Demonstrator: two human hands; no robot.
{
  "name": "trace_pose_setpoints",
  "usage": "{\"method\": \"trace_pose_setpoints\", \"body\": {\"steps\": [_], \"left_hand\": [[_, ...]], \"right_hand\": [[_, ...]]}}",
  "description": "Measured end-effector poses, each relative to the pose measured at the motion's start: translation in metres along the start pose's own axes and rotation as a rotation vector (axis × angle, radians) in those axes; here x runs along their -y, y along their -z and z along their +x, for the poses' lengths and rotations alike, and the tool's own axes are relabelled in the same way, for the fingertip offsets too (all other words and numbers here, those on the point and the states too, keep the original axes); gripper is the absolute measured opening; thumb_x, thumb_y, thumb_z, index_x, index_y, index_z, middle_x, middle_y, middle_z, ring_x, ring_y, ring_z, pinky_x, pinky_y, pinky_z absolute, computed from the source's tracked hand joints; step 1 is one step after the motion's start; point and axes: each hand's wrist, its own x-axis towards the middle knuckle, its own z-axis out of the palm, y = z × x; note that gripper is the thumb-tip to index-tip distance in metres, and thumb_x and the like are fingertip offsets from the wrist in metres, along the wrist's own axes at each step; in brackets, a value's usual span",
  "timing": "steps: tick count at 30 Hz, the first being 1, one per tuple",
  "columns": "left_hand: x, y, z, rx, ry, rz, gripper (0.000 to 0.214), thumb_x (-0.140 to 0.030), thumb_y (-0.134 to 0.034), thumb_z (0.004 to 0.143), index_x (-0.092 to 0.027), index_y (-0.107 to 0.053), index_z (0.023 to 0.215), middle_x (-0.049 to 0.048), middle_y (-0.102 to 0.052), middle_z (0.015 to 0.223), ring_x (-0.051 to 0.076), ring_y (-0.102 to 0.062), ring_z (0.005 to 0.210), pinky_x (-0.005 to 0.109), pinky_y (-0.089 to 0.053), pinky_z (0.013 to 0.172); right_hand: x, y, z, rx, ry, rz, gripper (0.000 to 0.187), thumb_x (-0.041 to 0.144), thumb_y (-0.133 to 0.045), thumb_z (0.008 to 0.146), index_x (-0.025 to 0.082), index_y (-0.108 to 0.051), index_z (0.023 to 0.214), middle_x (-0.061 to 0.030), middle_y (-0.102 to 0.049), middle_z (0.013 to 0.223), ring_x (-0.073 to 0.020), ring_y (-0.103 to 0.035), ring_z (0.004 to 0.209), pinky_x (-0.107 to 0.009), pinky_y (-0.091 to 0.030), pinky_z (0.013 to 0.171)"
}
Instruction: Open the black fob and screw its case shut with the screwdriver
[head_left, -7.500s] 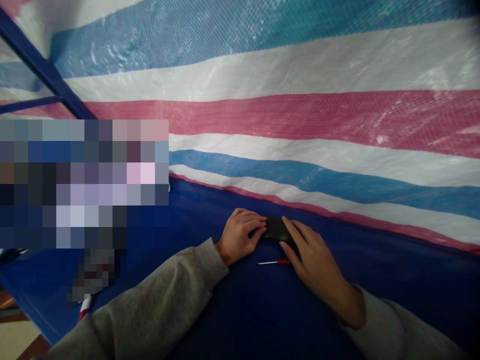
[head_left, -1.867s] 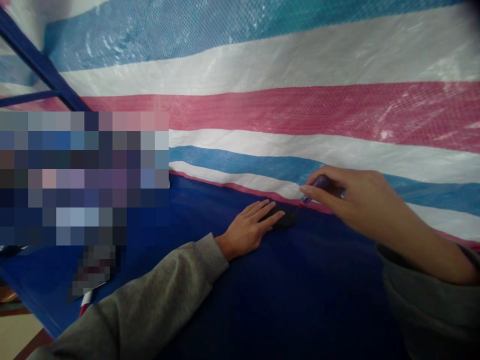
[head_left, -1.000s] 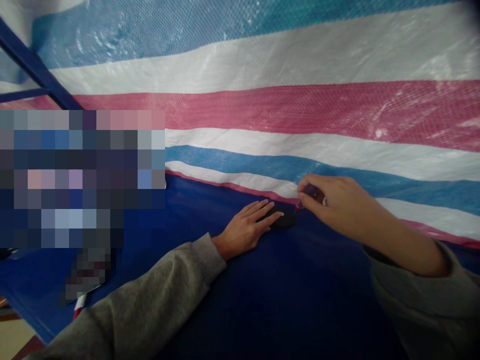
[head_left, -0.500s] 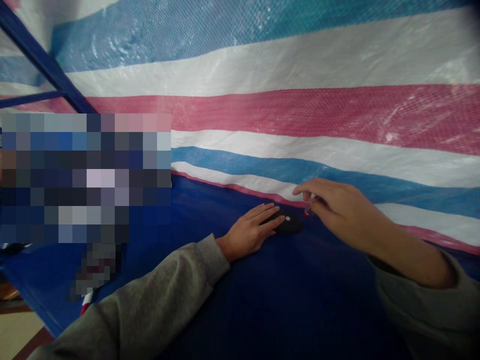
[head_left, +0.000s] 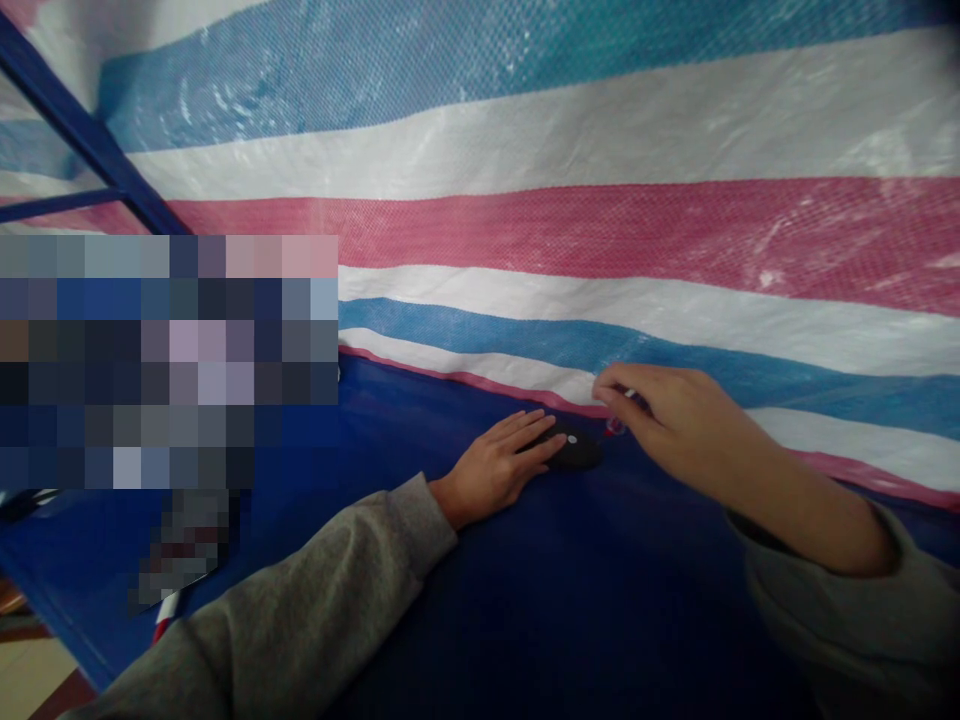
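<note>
My left hand point(head_left: 502, 465) lies with its fingers stretched out over the left end of a black computer mouse point(head_left: 581, 452). This mouse is low and rounded, has a small white spot on top, and rests on the dark blue surface point(head_left: 465, 620). To its right hovers my right hand point(head_left: 667, 410), wrist bent and fingers curled in a pinch. From between the fingers pokes a small clear-and-red item point(head_left: 615, 427), pointing down close to the mouse's right end. Most of that item is hidden by the fingers, so its kind is unclear.
Striped plastic sheeting point(head_left: 525, 235) in red, white and blue hangs just behind both hands. A blue frame bar point(head_left: 82, 120) slants at the upper left. Below a blurred-out area lies a red-and-white stick-like thing point(head_left: 166, 612), beside my left sleeve point(head_left: 322, 600).
The right hand has shifted slightly, and more of the clear-and-red item shows beneath its fingers. The left hand stays on the mouse. The whole view has tilted a little.
</note>
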Motion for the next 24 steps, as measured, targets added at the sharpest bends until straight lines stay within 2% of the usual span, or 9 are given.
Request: {"method": "trace_pose_setpoints", "body": {"steps": [3,6,8,11,16,21,24], "left_hand": [[0.0,0.0006,0.0003,0.001,0.005,-0.005,0.039,-0.026,-0.045,0.099,-0.018,-0.048,0.137,0.0111,-0.05,0.143,0.022,-0.04,0.14,0.045,-0.039,0.115],[0.0,0.0011,0.0004,0.017,0.004,0.006,0.039,-0.026,-0.044,0.1,-0.019,-0.046,0.138,0.0104,-0.049,0.144,0.022,-0.038,0.141,0.046,-0.038,0.115],[-0.0001,0.0014,0.0004,0.028,0.001,0.018,0.04,-0.026,-0.044,0.1,-0.019,-0.046,0.138,0.0101,-0.049,0.144,0.022,-0.037,0.141,0.046,-0.037,0.115],[-0.0003,0.0015,0.0004,0.033,0.004,0.027,0.039,-0.026,-0.044,0.099,-0.019,-0.046,0.138,0.01,-0.049,0.145,0.022,-0.037,0.141,0.046,-0.037,0.115],[0.0,0.0012,0.0002,0.027,-0.007,0.031,0.04,-0.025,-0.045,0.099,-0.018,-0.047,0.138,0.0106,-0.049,0.144,0.023,-0.038,0.141,0.046,-0.037,0.115],[0.0007,0.0006,-0.0001,0.027,-0.004,0.021,0.04,-0.024,-0.044,0.099,-0.019,-0.046,0.138,0.0102,-0.049,0.145,0.022,-0.037,0.141,0.046,-0.037,0.115],[0.0007,0.0005,0.0,0.037,0.002,0.02,0.04,-0.024,-0.046,0.099,-0.019,-0.046,0.139,0.0105,-0.049,0.145,0.022,-0.037,0.141,0.045,-0.037,0.116]], "right_hand": [[0.0,0.0007,-0.0002,-0.02,0.024,0.016,0.026,0.014,-0.039,0.086,0.019,-0.063,0.093,-0.0071,-0.071,0.093,-0.0222,-0.066,0.083,-0.034,-0.046,0.073],[-0.001,0.0007,-0.0008,0.014,0.021,-0.01,0.02,0.012,-0.043,0.081,0.02,-0.061,0.084,-0.0058,-0.068,0.086,-0.022,-0.064,0.079,-0.034,-0.045,0.071],[-0.0016,0.0,-0.0007,0.023,-0.002,-0.02,0.019,0.015,-0.043,0.084,0.02,-0.06,0.081,-0.0054,-0.068,0.081,-0.0222,-0.064,0.075,-0.034,-0.045,0.069],[-0.0016,-0.0011,-0.0008,0.006,0.001,-0.009,0.025,0.017,-0.038,0.089,0.019,-0.063,0.091,-0.0068,-0.071,0.09,-0.0233,-0.066,0.081,-0.035,-0.046,0.072],[0.0003,-0.0005,-0.0019,0.028,0.012,-0.013,0.024,0.013,-0.045,0.081,0.019,-0.064,0.095,-0.0059,-0.071,0.093,-0.0236,-0.067,0.082,-0.035,-0.047,0.072],[-0.0002,-0.0023,0.0003,-0.016,0.018,0.003,0.027,0.017,-0.039,0.09,0.018,-0.066,0.094,-0.0077,-0.074,0.094,-0.0235,-0.069,0.083,-0.035,-0.049,0.072],[-0.0007,-0.0026,0.0001,-0.032,0.043,-0.008,0.03,0.015,-0.038,0.089,0.018,-0.067,0.099,-0.0088,-0.073,0.099,-0.0242,-0.069,0.087,-0.036,-0.049,0.074]]}}
